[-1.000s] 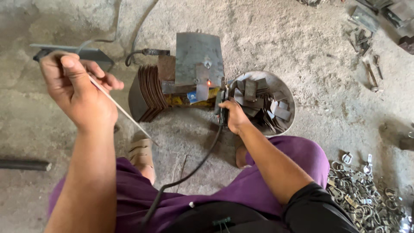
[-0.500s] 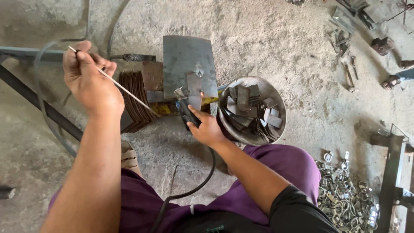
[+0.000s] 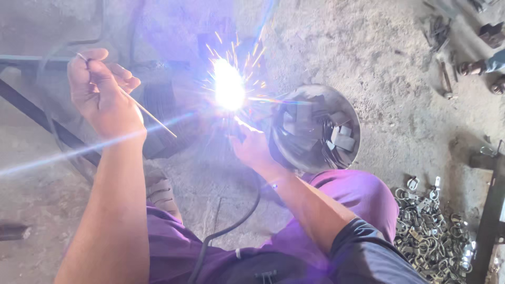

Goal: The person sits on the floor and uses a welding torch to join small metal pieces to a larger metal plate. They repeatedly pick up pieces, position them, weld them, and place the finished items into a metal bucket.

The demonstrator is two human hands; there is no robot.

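Note:
My right hand (image 3: 252,147) grips a welding electrode holder with a black cable (image 3: 231,226) trailing back toward me. A bright white arc with sparks (image 3: 229,84) burns just above that hand, over the metal plate and stacked dark pieces, which the glare mostly hides. My left hand (image 3: 102,94) is raised at the left, fingers closed on a thin spare welding rod (image 3: 150,113) that slants down to the right. Purple trousers cover my legs below.
A round metal bowl (image 3: 315,129) full of small cut steel pieces sits right of the arc. A heap of small metal rings (image 3: 436,231) lies at lower right. Dark steel bars (image 3: 31,113) cross the left. Scrap parts lie at the top right on the concrete floor.
The arc has struck: a bright flash and sparks now cover the plate where only a small glow showed. My right hand stays at the workpiece; my left hand still holds the rod up.

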